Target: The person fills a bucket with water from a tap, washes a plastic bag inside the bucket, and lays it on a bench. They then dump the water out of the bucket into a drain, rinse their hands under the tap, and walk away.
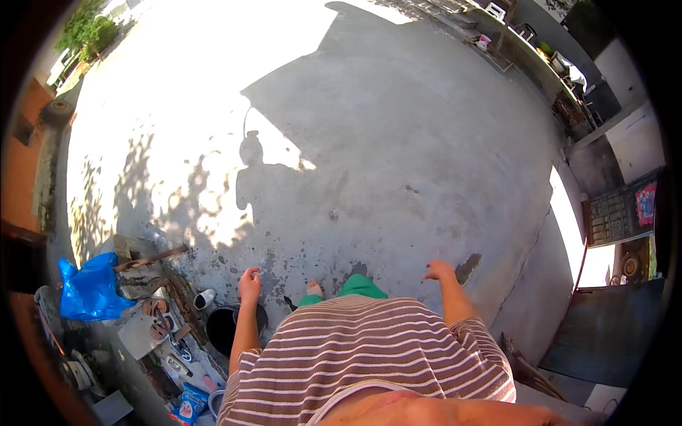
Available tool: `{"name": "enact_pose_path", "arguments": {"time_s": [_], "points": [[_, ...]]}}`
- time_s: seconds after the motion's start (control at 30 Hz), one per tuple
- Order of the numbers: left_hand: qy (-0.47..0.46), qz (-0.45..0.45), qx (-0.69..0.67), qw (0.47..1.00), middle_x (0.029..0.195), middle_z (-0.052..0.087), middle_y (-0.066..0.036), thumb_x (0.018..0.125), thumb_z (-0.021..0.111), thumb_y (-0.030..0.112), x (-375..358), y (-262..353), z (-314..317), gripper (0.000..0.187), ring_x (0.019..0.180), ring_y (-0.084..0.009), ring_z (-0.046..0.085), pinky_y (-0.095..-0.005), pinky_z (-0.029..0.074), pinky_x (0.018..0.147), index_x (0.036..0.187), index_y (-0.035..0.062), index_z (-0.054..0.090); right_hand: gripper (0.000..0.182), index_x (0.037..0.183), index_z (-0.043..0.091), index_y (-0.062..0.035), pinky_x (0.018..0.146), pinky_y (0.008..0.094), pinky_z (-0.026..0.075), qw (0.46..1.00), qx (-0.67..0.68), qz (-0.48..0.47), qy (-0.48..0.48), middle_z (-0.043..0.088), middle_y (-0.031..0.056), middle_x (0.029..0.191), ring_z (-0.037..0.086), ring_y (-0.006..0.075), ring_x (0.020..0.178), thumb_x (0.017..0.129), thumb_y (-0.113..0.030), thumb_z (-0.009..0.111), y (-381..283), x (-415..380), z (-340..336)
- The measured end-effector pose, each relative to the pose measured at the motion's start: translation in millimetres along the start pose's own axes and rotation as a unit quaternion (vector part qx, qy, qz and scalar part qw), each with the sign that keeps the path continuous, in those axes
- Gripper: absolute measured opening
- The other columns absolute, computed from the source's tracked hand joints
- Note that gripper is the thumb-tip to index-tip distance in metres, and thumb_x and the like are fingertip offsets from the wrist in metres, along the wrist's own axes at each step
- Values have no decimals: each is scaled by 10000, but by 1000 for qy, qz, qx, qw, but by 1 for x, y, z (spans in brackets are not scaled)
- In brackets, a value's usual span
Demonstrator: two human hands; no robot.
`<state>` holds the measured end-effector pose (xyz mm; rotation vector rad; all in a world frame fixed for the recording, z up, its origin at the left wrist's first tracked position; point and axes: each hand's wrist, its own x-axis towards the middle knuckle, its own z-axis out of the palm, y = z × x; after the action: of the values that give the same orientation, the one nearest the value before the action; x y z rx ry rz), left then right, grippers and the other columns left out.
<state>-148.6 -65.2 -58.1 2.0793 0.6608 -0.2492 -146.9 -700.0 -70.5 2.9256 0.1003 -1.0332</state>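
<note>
My left hand (250,284) hangs in front of my body on the left, fingers loosely bent and a little apart. Nothing shows in it. A black bucket (222,331) stands just beside and below that forearm, nearest to this hand, with a small white container (204,299) by its rim. On the other side, my right hand (440,270) is held out over the concrete floor (398,206). Its fingers are apart and hold nothing visible. A striped shirt and green trousers cover my body, and part of one foot shows below.
At left lie a blue plastic bag (92,287), a wooden-handled tool (153,258), sandals (158,319) and a blue packet (190,403). A dark metal door (604,337) stands at right. Steps and a ledge (529,53) with assorted items run along the far right.
</note>
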Motion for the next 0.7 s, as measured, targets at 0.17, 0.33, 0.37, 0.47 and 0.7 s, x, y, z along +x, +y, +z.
{"name": "enact_pose_path", "arguments": {"time_s": [0.17,0.33,0.37,0.47,0.7], "points": [[-38,233,89,968,1089,615,-151,810,582,116,153,126,63,435,1021,-266,582,-359,450,866,1239,90,517,379,1077,619,-79,561,364,498,740,639,210,-23,643,69,866,639,193,732,782,-315,640,17,40,65],[-155,222,99,958,1224,520,-176,793,602,142,278,274,158,437,1156,-320,479,-383,382,970,1219,79,529,316,1026,631,-40,549,335,484,857,481,183,-36,645,78,824,603,171,644,802,-263,625,57,131,24],[-168,227,127,951,1205,530,-177,790,605,147,306,306,179,423,1142,-328,486,-387,385,967,1202,77,541,326,1032,627,-32,557,337,484,828,511,214,-82,645,83,825,603,172,642,799,-259,631,70,161,1],[-216,230,210,925,1133,580,-173,782,615,208,365,365,217,402,1095,-339,518,-404,409,936,1163,89,572,340,1062,614,-26,619,339,492,865,475,159,-21,653,93,853,619,180,693,814,-259,623,111,252,-53],[-241,126,211,939,850,693,-104,827,557,211,475,532,253,543,923,-222,630,-343,459,858,1333,99,396,336,1148,581,-59,851,335,462,869,489,9,75,621,91,1095,590,201,982,883,-266,570,206,428,-369]]}}
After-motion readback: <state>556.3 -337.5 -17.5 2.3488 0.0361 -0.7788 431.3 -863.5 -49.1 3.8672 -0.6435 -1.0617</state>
